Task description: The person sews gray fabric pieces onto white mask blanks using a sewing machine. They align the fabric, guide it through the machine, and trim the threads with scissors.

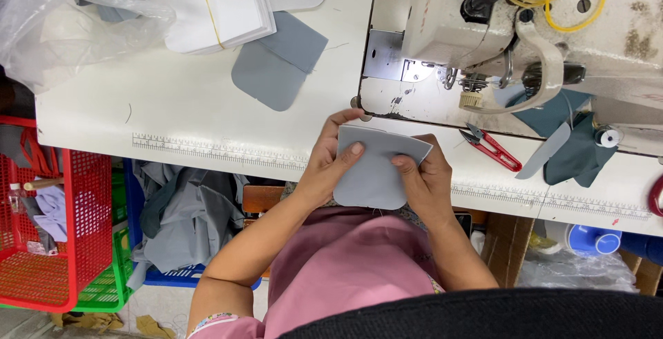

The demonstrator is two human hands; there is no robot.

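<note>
The left hand (324,166) and the right hand (425,177) both hold one grey fabric piece (373,173) in the air, just in front of the near edge of the white bench (173,104) and above the person's pink apron (345,263). The piece has a rounded lower edge and its upper right corner is folded a little. The grip of the left hand is closed on the left side of the piece, with the thumb pressed flat on its front. The grip of the right hand is closed on the right side, the thumb on top and the other fingers behind the cloth.

Behind the hands stands a sewing machine (511,21) with a small lamp lit near the needle. A pair of red thread snips (492,147) lies on the bench just to the right of the hands. Further back on the bench lie two more grey pieces (276,63), partly overlapping, and a stack of white pieces (221,4) bound with a yellow band. Some darker teal cloth (573,146) lies beside the machine. Under the bench at the left are a red basket (48,242) and a blue crate (173,277) with grey cloth.
</note>
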